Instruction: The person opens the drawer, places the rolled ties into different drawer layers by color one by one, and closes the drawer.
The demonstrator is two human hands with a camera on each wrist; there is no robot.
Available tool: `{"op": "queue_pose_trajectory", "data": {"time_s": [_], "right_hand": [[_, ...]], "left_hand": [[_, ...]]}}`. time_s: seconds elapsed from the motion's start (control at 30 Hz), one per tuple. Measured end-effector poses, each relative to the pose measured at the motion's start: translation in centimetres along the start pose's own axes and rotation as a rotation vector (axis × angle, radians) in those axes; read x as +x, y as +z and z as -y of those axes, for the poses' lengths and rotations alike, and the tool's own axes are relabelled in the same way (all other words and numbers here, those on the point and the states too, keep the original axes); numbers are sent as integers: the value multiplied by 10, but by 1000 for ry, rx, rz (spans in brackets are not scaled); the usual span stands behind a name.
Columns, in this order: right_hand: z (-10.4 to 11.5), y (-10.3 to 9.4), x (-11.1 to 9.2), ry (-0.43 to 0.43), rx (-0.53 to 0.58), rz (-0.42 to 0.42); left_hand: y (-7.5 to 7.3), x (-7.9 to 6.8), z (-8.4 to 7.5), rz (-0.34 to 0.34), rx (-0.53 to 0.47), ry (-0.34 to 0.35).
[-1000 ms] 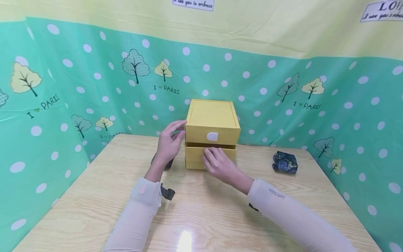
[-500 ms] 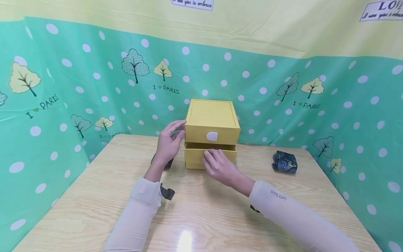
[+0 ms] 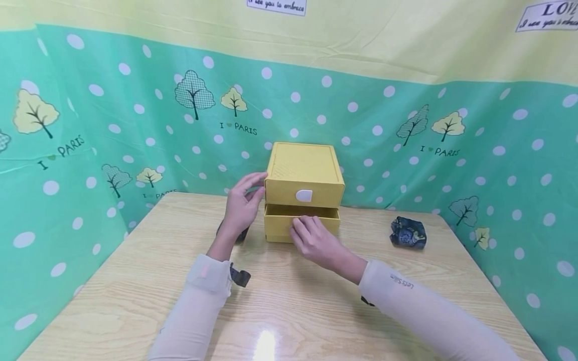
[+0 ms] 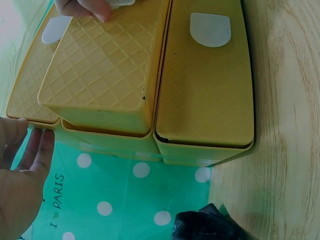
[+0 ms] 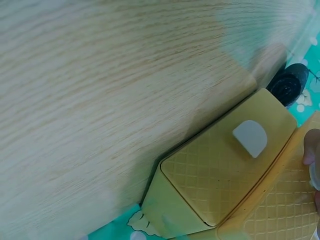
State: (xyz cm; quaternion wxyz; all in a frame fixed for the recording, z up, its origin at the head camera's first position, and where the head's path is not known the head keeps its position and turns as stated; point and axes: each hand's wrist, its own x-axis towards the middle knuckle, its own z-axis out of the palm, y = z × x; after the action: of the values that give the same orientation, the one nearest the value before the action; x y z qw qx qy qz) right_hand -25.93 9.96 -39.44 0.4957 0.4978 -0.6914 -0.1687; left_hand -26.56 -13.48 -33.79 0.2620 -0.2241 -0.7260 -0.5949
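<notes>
A yellow drawer cabinet (image 3: 304, 163) with three stacked drawers and white tab handles stands on the table. Its middle drawer (image 4: 102, 70), with a waffle-textured front, juts out beyond the drawers above and below. My right hand (image 3: 316, 243) grips that drawer at its tab handle; fingertips (image 5: 311, 146) show at the handle in the right wrist view. With fingers extended, my left hand (image 3: 241, 205) touches the cabinet's left side near the top drawer (image 4: 37, 85). The bottom drawer (image 4: 207, 95) is flush. What lies inside the middle drawer is hidden.
On the right of the wooden table (image 3: 280, 301) lies a dark blue patterned cloth bundle (image 3: 408, 233). A dark object (image 3: 242, 235) sits left of the cabinet, partly behind my left hand. A green dotted curtain (image 3: 375, 115) hangs around the table's back and sides.
The middle drawer has slid a little further out toward me, and my right hand has moved with it. My left hand has stayed at the cabinet's side.
</notes>
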Motion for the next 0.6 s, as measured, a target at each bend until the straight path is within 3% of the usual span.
{"op": "queue_pose_trajectory", "data": {"time_s": [0.6], "right_hand": [[5,-7,-1,-4,-16,-18]], "left_hand": [[1,0,1,-7,9,-1]]}}
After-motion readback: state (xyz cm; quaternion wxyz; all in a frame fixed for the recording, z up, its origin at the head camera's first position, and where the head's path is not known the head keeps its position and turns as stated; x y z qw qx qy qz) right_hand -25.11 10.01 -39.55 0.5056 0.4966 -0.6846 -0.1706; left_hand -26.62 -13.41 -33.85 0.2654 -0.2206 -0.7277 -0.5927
